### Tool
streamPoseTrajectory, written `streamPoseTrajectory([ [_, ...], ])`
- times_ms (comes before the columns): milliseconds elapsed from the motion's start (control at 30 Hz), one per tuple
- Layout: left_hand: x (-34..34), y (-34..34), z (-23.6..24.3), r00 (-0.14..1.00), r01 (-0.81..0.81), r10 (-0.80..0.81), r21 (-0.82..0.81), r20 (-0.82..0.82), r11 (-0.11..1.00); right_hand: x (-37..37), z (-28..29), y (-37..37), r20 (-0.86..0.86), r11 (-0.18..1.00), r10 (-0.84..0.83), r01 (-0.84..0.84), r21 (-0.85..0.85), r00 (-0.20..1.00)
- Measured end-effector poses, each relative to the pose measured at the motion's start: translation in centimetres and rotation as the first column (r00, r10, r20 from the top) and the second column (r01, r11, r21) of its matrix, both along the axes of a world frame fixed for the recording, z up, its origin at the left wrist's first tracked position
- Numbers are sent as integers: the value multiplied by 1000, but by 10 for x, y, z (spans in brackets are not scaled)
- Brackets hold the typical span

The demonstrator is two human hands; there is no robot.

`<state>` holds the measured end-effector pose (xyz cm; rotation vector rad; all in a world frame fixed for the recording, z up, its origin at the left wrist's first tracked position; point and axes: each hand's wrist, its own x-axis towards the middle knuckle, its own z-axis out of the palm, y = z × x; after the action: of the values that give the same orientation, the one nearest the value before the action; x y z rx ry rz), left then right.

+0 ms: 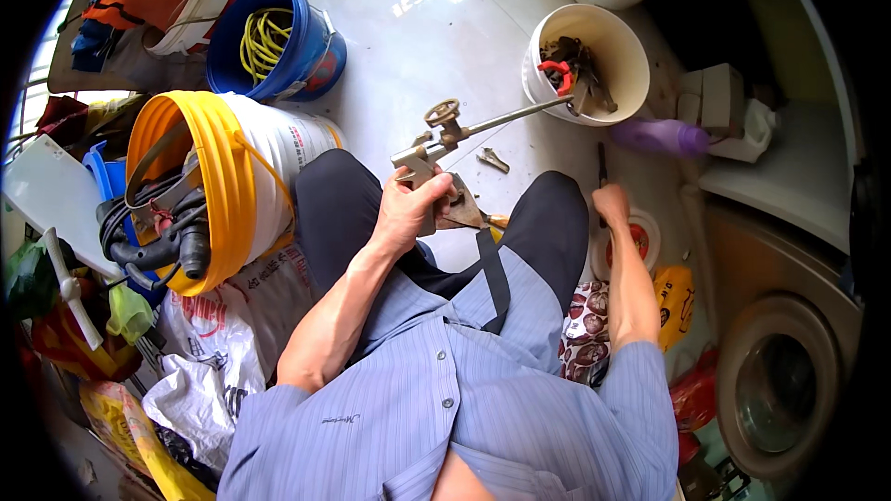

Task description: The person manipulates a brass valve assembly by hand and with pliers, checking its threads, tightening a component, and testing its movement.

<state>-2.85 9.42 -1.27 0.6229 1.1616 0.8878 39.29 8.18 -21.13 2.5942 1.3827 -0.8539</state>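
Observation:
My left hand (415,209) is closed round the grip of a worn metal foam gun (455,134), raised over my lap. Its long thin barrel points right, and a round ring sits on top. The barrel's tip overlaps the rim of a white bucket (534,83) in this view. Beneath that hand is a dull, tapered piece (464,211), with a black strap (495,283) below it; how they join is hidden. Off to the right, my right hand (611,204) is a fist round a slim dark tool (602,162), whose kind I cannot make out.
A small metal piece (492,160) lies on the pale floor. At left stand a yellow-rimmed bucket (232,195) holding a corded power tool, and a blue bucket (325,46) with yellow hose. A purple bottle (664,137) and front-loading washing machine (789,315) are at right.

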Motion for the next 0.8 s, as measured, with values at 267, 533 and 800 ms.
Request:
streamPoseTrajectory([
  [267, -1, -4, -1, 1000, -15, 14, 63, 12, 998, -77, 225, -8, -613, 999, -18, -8, -39, 790],
  [533, 5, -1, 6, 994, 0, -2, 21, 108, 1000, -151, 277, -8, -904, 930, -71, -300, -213, 421],
  [800, 3, -7, 1, 994, -25, 15, 89, 112, 996, -181, 288, 7, -877, 904, 27, -386, -183, 480],
])
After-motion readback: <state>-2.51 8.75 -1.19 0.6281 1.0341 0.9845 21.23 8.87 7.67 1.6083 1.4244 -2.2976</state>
